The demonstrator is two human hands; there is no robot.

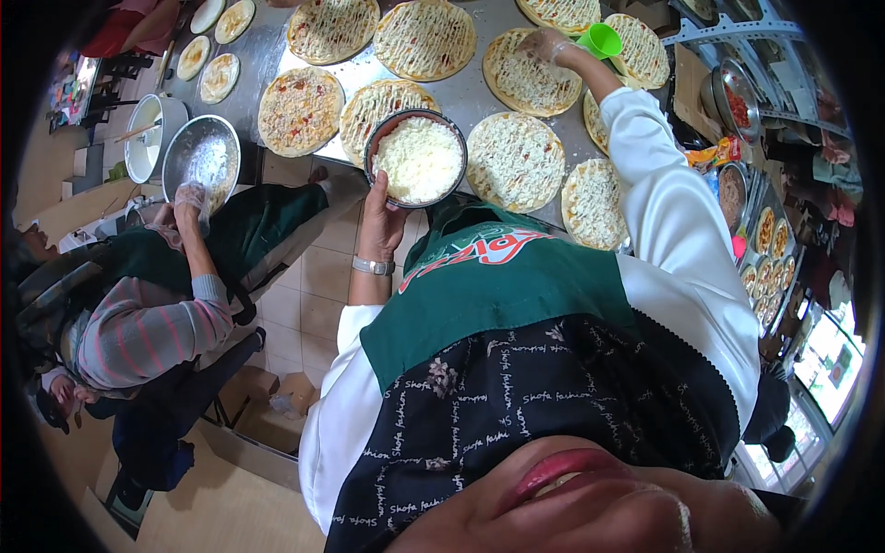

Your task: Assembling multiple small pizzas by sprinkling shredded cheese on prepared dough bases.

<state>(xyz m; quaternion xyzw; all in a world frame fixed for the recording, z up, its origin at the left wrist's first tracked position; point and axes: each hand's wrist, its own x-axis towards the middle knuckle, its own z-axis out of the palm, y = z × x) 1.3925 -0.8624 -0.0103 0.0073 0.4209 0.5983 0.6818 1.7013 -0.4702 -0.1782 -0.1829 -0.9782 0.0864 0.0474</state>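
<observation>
Here's glossy, satiny cloth on the white sleeves [678, 207], against matt cloth in the green apron [498, 318]! Smooth metal gleams across the table [265, 46] and steel bowl [187, 147]; the cup [602, 40] is glossy plastic, the grated topping [419, 158] rough.

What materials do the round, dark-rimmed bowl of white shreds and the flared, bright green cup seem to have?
The bowl: perhaps plastic, from its smooth, dark rim with little shine; coated metal is possible. The cup: likely plastic with a smooth finish, because its colour looks vivid and plain.
</observation>
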